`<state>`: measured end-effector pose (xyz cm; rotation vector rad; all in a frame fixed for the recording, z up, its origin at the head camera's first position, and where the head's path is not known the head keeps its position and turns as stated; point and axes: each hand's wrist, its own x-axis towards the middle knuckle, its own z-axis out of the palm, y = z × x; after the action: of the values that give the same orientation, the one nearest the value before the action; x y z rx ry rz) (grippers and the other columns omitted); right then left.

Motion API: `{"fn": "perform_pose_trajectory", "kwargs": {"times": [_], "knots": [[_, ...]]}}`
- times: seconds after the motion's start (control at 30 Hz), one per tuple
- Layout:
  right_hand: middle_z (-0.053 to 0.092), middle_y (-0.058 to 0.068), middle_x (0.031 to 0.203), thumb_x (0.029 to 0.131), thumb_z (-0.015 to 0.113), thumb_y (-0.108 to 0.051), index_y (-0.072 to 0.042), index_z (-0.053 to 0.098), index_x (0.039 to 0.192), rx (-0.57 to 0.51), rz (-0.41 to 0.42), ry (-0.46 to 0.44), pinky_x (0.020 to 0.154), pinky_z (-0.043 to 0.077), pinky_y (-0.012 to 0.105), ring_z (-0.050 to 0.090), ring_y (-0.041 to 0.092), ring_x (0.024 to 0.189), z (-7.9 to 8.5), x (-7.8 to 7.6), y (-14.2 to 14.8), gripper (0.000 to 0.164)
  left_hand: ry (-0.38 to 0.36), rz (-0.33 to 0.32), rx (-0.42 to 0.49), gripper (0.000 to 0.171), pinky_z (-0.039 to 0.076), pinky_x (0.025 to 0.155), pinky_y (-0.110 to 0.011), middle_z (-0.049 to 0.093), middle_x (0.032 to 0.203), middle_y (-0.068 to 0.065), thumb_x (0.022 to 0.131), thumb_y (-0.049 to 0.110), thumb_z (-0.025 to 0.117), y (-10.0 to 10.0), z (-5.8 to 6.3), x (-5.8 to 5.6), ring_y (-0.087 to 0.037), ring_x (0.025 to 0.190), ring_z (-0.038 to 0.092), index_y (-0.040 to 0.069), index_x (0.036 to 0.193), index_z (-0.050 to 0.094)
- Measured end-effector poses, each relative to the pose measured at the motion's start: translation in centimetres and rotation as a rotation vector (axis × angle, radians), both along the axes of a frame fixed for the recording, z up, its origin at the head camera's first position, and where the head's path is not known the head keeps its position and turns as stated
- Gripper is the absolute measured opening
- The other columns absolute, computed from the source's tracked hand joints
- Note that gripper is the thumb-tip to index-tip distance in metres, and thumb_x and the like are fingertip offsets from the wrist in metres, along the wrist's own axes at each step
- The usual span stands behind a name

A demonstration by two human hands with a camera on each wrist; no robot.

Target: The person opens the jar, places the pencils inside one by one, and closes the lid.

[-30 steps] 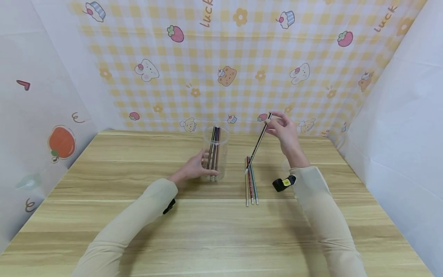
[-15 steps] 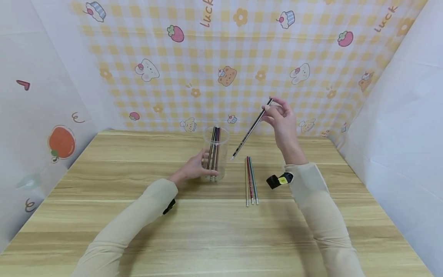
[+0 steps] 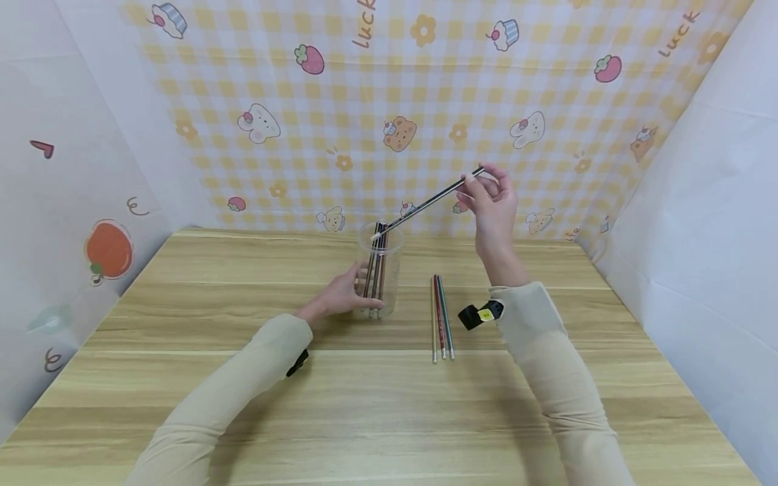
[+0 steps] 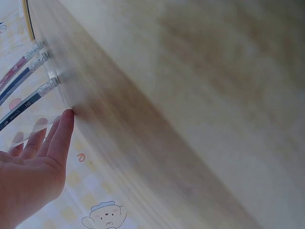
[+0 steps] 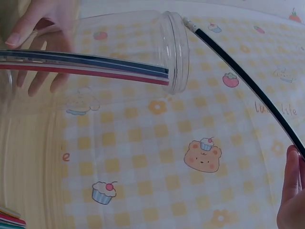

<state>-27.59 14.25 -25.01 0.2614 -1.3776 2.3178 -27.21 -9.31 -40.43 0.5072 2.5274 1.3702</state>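
Black pencil [image 5: 240, 71]: slanting now, eraser end right at the mouth of the clear plastic cup [image 3: 392, 280]
Right hand [image 3: 495, 209]: fingers pinched on its upper end
Left hand [image 3: 340, 295]: thumb and fingers clamped round the cup
Inside the cup: three pencils [image 5: 119, 67] leaning together
Table [image 3: 377, 385]: gold, red and teal pencils [image 3: 439, 317] waiting
Cup's mouth: loading in hand, it seems; next calls for tipping upright, then lowering

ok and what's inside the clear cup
Three pencils can be made out inside the clear cup, eraser ends down. In the head view, the thumb of the left hand partly hides their lower shafts.
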Motion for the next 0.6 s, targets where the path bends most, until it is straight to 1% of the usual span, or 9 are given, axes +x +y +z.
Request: {"fn": "perform_pose_trajectory", "kwargs": {"times": [0.1,0.17,0.33,0.5,0.6], "knots": [[0.058,0.011,0.082,0.079,0.063,0.002,-0.004,0.05,0.104,0.013,-0.02,0.009,0.054,0.049,0.022,0.06,0.019,0.066,0.0,0.0,-0.2,0.029,-0.011,-0.002,0.0,0.091,0.033,0.093,-0.045,0.04,0.127,-0.018,0.067,0.03,0.077,0.0,0.1,0.0,-0.032,0.109,0.044,0.013,0.136,0.02],[0.058,0.011,0.082,0.08,0.062,0.003,-0.003,0.05,0.104,0.034,-0.03,0.018,0.058,0.05,0.023,0.061,0.019,0.067,-0.2,-0.1,-0.4,0.028,-0.019,0.003,0.0,0.09,0.032,0.094,-0.046,0.039,0.128,-0.018,0.068,0.03,0.077,0.0,0.1,0.0,-0.032,0.111,0.043,0.014,0.136,0.02],[0.057,0.011,0.082,0.081,0.059,0.005,0.0,0.051,0.102,0.135,-0.033,0.038,0.065,0.051,0.027,0.06,0.018,0.068,-1.1,-0.4,-1.2,0.024,-0.022,-0.002,0.006,0.09,0.029,0.095,-0.048,0.037,0.13,-0.02,0.069,0.028,0.076,0.0,0.0,0.0,-0.035,0.113,0.04,0.013,0.137,0.019],[0.058,0.012,0.085,0.082,0.059,0.002,0.002,0.052,0.102,0.326,-0.017,0.036,0.069,0.051,0.032,0.059,0.018,0.069,-2.2,-0.5,-2.5,0.022,-0.02,0.011,-0.017,0.091,0.03,0.095,-0.046,0.038,0.129,-0.019,0.068,0.028,0.076,0.0,0.0,0.0,-0.033,0.113,0.04,0.013,0.137,0.018],[0.06,0.012,0.086,0.083,0.059,-0.002,0.001,0.055,0.103,0.495,-0.016,0.024,0.07,0.051,0.032,0.06,0.018,0.071,-2.8,-0.3,-3.3,0.02,-0.016,0.017,-0.016,0.09,0.031,0.095,-0.046,0.039,0.128,-0.019,0.067,0.028,0.077,0.1,0.0,0.0,-0.033,0.112,0.041,0.013,0.136,0.021]]}}
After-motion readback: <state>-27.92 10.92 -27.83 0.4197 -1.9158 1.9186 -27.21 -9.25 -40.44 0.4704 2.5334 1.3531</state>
